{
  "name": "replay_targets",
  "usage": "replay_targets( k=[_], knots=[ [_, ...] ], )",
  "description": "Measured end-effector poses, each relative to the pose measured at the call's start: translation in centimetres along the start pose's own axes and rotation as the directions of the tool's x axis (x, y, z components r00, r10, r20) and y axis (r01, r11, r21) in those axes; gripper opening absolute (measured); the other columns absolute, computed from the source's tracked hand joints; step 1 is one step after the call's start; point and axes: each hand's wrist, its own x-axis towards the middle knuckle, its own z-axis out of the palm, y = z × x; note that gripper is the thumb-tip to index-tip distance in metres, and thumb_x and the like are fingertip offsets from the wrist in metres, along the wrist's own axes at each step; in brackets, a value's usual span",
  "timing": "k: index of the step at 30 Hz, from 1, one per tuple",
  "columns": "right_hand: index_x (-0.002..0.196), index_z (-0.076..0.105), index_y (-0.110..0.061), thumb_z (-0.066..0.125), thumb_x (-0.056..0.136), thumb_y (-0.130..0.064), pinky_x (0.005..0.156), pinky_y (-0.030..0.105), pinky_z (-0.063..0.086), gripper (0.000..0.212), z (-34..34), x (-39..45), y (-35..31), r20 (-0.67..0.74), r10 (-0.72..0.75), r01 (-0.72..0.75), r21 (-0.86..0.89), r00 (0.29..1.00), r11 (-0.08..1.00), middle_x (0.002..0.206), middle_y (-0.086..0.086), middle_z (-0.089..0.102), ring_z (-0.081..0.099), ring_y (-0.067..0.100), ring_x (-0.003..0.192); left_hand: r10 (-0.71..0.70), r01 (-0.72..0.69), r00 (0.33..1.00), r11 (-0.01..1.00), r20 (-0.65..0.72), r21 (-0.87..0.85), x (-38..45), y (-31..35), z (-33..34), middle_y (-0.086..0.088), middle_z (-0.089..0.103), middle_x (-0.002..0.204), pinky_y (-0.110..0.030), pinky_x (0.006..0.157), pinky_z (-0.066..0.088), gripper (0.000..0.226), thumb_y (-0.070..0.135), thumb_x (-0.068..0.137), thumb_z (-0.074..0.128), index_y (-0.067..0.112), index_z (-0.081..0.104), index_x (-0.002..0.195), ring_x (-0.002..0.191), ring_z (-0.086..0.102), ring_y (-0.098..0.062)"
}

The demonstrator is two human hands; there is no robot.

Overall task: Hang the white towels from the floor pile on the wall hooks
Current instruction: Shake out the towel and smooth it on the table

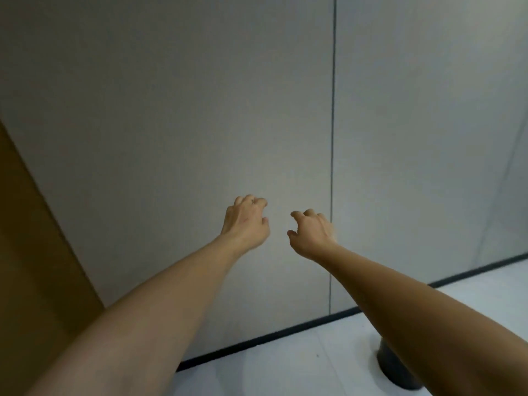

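Note:
Both my arms reach forward toward a plain grey wall (171, 110). My left hand (247, 221) is in the middle of the view, fingers curled loosely and apart, holding nothing. My right hand (311, 231) is just to its right, a small gap between them, fingers also curled and empty. No towel, towel pile or wall hook shows in this view.
A thin vertical seam (333, 110) runs down the wall just right of my right hand. A dark skirting strip (257, 340) meets the pale floor (300, 367). A dark round object (395, 370) stands on the floor under my right forearm. A brown panel (28, 238) is at the left.

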Motion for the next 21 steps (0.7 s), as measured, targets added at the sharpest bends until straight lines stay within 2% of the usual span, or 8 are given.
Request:
replay_targets(
  k=[6,10,16,21],
  knots=[
    [0.141,0.046,-0.019,0.052,0.097,-0.037,0.099,0.044,0.043,0.048,-1.4,-3.0,13.7,-0.02,0.287,-0.288,-0.015,0.958,0.958,0.137,0.011,0.049,0.047,0.032,0.124,0.196,-0.184,0.971,0.978,0.138,-0.099,2.6,11.9,7.8,-0.003,0.047,0.141,-0.038,0.108,0.037,0.045,0.029,0.097,0.049,0.02,0.047,0.141,0.13,0.04,-0.024],
    [0.145,0.042,-0.02,0.051,0.097,-0.038,0.101,0.046,0.042,0.052,-1.7,-6.6,21.2,-0.031,0.456,-0.456,-0.03,0.89,0.889,0.139,0.011,0.049,0.046,0.033,0.125,0.343,-0.303,0.911,0.934,0.228,-0.19,2.7,19.8,12.8,-0.003,0.045,0.143,-0.04,0.109,0.037,0.046,0.029,0.098,0.048,0.02,0.045,0.142,0.131,0.039,-0.024],
    [0.142,0.045,-0.02,0.052,0.097,-0.036,0.1,0.045,0.041,0.048,-1.6,-12.4,31.2,-0.043,0.707,-0.708,-0.038,0.706,0.705,0.139,0.01,0.049,0.046,0.031,0.125,0.561,-0.465,0.773,0.818,0.296,-0.338,2.2,31.3,19.5,-0.003,0.047,0.141,-0.041,0.106,0.039,0.044,0.029,0.097,0.05,0.02,0.047,0.14,0.129,0.04,-0.025],
    [0.142,0.045,-0.02,0.05,0.097,-0.035,0.1,0.043,0.04,0.048,-1.6,-14.8,38.3,-0.05,0.837,-0.839,-0.029,0.545,0.544,0.137,0.009,0.049,0.046,0.031,0.124,0.708,-0.577,0.634,0.701,0.311,-0.42,2.9,39.8,24.6,-0.003,0.046,0.141,-0.04,0.104,0.039,0.042,0.031,0.098,0.049,0.02,0.047,0.139,0.128,0.04,-0.024]
  ],
)
